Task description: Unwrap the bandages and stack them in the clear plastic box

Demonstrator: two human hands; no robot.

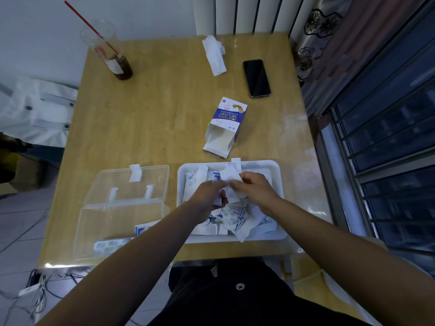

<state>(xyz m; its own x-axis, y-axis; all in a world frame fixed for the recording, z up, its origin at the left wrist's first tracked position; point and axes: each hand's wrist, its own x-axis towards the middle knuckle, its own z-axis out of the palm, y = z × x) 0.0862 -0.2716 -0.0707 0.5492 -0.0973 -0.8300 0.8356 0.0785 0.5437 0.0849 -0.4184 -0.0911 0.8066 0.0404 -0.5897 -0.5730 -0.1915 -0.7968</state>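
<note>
In the head view we're pinching one bandage between our left hand and right hand over the white tray at lower centre, wrapper seemingly half peeled, and the clear plastic box sits open at lower left, just beside the tray, so the left hand's nearer.

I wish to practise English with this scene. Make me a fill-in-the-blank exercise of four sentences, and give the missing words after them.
1. The left hand and the right hand pinch a wrapper above the white ____.
2. The clear plastic box, its lid open, lies to the ____ of that.
3. The straw in the cup is ____.
4. The phone lies with its screen facing ____.
Missing words: tray; left; red; up.
</note>
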